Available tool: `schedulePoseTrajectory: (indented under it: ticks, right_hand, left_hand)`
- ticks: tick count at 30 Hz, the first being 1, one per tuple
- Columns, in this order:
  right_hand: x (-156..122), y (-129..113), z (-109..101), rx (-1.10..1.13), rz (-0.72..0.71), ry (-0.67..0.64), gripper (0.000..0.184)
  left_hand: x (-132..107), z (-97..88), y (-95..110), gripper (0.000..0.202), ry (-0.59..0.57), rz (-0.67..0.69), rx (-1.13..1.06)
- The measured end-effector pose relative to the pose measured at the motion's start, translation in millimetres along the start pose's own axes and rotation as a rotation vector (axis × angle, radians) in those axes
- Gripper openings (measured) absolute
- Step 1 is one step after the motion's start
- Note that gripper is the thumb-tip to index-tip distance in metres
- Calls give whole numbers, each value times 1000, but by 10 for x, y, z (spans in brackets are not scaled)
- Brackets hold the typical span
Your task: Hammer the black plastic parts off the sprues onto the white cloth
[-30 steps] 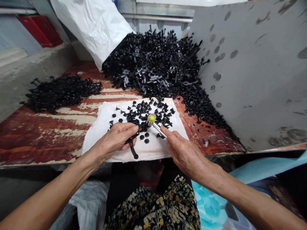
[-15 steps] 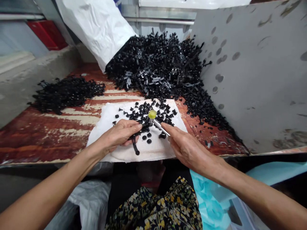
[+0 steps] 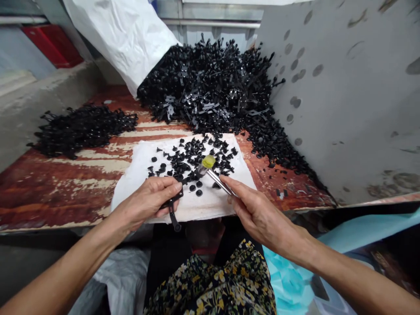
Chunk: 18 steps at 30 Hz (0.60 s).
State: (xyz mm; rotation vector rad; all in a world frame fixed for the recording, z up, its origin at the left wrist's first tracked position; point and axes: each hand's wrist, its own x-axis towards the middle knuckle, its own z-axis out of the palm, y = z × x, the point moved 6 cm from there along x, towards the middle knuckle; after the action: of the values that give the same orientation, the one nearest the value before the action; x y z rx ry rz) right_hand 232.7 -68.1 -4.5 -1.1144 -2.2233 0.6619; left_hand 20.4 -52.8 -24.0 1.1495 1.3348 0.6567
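Note:
Between the thumb and fingers of my left hand (image 3: 159, 192) is a black strip-shaped part (image 3: 173, 216), its round-holed end hanging down past the cloth's front edge. My right hand (image 3: 254, 208) is closed around the metal handle of a small hammer (image 3: 216, 178). The hammer's head has a yellow-green face turned up and a metal side pointing down to the left, over loose black round-headed pieces (image 3: 187, 159). These pieces lie scattered on a white cloth (image 3: 138, 192) beneath both hands.
A big heap of black parts (image 3: 210, 83) spills from a white sack (image 3: 121, 39) at the back. To the left lies a smaller pile of black parts (image 3: 85, 129). A grey spotted panel (image 3: 348, 109) bounds the worn red-brown table (image 3: 59, 188) on the right.
My left hand has drawn back toward me and left with the black strip, away from the hammer head. The hammer has tilted and dropped slightly. The whole view has shifted a little.

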Motion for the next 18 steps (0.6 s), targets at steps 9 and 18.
schedulePoseTrajectory:
  ticks: [9, 18]
  right_hand:
    - [-174, 83, 44, 91, 105, 48, 47]
    - [-392, 145, 104, 164, 188, 113, 46]
  left_hand:
    - [16, 73, -79, 46, -2, -70, -40]
    - [43, 61, -87, 48, 2, -53, -16]
